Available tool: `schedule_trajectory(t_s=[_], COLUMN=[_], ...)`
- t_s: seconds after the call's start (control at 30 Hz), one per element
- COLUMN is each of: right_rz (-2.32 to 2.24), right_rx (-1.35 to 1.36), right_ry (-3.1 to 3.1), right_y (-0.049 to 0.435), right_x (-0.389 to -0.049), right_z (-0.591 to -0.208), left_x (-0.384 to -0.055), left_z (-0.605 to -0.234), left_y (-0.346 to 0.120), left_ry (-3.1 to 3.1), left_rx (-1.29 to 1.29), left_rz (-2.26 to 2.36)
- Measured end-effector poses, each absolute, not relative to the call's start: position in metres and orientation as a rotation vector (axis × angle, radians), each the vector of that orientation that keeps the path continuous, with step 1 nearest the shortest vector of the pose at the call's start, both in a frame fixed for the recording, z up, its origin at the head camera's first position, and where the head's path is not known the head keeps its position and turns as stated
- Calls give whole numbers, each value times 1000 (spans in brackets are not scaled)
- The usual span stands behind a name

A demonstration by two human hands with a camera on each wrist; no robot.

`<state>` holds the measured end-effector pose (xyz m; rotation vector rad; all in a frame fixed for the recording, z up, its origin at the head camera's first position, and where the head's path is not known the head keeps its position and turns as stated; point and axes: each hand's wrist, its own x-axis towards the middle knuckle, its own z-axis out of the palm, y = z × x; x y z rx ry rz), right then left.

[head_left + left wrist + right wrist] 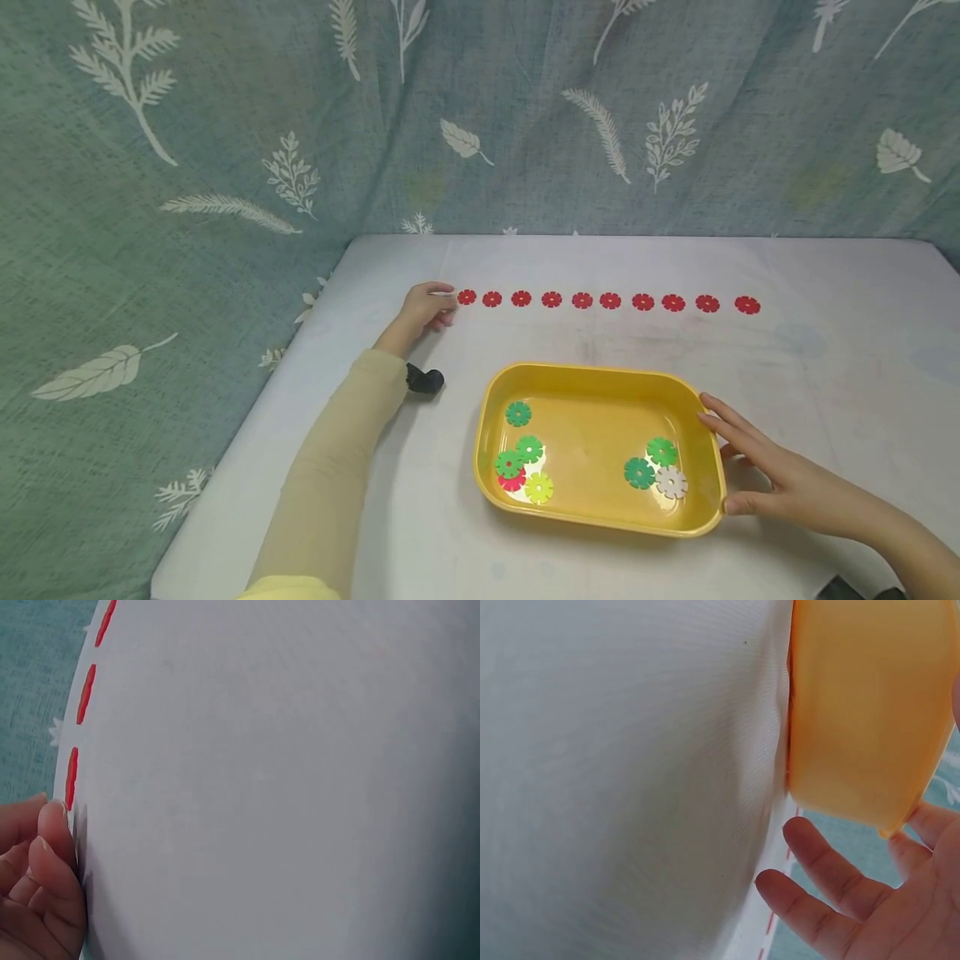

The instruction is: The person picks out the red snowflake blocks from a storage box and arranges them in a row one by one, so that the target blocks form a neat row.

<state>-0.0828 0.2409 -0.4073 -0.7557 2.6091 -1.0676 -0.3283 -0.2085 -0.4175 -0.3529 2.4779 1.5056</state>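
A row of several red notched discs (pixel 582 301) runs across the far part of the white table. At its left end, my left hand (pixel 430 307) has its fingertips beside the last red disc (pixel 467 297). In the left wrist view the loosely bent fingers (pixel 56 870) meet the near edge of that disc (pixel 71 778), and I see nothing held between them. My right hand (pixel 787 479) touches the right side of a yellow tray (pixel 592 521), thumb and fingers spread along its rim. The right wrist view shows these fingers (pixel 840 881) extended beside the tray wall (pixel 870 712).
Inside the tray, green discs (pixel 530 449), a yellow disc (pixel 539 488) and a partly covered pinkish-red disc (pixel 512 481) lie left. Green discs (pixel 662 452) and a white disc (pixel 671 482) lie right. Leaf-patterned green cloth (pixel 480 108) hangs behind and left of the table (pixel 840 375).
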Motion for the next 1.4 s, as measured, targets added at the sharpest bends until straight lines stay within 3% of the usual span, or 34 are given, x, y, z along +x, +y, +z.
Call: schedule_trajectory(t_s=[0.4, 0.7, 1.4], right_rz=[-1059, -1059, -1057], right_rx=[-767, -757, -730], right_ry=[2630, 2628, 2612], right_y=[243, 242, 239], right_x=[-79, -78, -81], right_z=[-405, -406, -405], left_x=[-327, -337, -332], left_z=[-419, -423, -420], left_y=[-206, -195, -204], left_ry=[2747, 2874, 2818], left_rx=[-38, 30, -14], left_rz=[1016, 735, 922])
